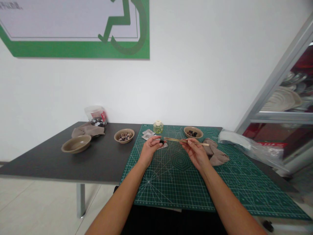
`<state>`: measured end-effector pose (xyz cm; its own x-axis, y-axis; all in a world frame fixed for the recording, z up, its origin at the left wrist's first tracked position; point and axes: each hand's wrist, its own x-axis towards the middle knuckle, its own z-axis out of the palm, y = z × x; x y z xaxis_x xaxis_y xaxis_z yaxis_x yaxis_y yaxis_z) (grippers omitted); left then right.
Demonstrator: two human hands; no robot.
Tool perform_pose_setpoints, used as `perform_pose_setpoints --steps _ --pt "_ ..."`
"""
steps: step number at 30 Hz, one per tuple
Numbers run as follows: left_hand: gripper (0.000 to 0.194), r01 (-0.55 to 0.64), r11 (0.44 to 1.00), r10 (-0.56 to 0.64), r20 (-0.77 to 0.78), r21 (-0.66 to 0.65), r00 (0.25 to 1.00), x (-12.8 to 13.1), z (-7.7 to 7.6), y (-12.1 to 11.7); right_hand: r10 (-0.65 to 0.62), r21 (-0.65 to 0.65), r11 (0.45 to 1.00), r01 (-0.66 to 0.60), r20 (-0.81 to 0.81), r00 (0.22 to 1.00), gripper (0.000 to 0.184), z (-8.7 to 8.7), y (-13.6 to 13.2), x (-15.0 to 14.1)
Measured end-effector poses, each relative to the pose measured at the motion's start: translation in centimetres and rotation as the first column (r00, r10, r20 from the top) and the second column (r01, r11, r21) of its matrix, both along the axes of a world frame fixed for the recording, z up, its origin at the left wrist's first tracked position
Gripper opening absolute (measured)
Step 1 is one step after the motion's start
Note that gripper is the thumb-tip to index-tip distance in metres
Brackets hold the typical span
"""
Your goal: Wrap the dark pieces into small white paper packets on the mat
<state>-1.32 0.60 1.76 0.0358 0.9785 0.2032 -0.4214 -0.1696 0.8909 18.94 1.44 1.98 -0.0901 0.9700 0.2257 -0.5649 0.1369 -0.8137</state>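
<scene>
My left hand (150,148) hovers over the green cutting mat (176,182), its fingers pinched on a small dark piece (161,142). My right hand (195,151) grips a pair of wooden chopsticks (182,140) that lie level, tips pointing left toward the dark piece and almost touching it. Behind the right hand stands a tan bowl (193,132) with several dark pieces in it. Another tan bowl (124,135) with mixed light and dark pieces sits left of the mat on the dark table (97,160).
An empty tan bowl (76,143) sits far left, with a grey cloth (86,130) and a plastic jar (96,116) behind it. A small glass jar (158,127) and paper packets (148,134) are at the mat's far edge. A cloth (216,153) and clear plastic bag (251,147) lie right.
</scene>
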Motion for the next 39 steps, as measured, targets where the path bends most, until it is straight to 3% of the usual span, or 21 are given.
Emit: perform_pose_setpoints --steps 5,11,39 --pt "0.044 -0.044 0.999 0.046 -0.11 0.028 0.993 0.05 -0.11 0.04 0.042 -0.017 0.999 -0.042 0.031 0.999 0.013 -0.02 -0.15 -0.29" --pt "0.043 -0.064 0.997 0.068 -0.11 0.035 0.992 0.01 0.07 -0.08 0.036 -0.022 0.999 -0.036 0.025 0.999 0.014 -0.1 -0.05 -0.28" --pt "0.025 -0.031 0.999 0.029 0.055 0.018 0.998 0.3 0.24 -0.19 0.061 -0.029 0.998 -0.061 0.004 0.998 0.014 -0.13 -0.1 -0.41"
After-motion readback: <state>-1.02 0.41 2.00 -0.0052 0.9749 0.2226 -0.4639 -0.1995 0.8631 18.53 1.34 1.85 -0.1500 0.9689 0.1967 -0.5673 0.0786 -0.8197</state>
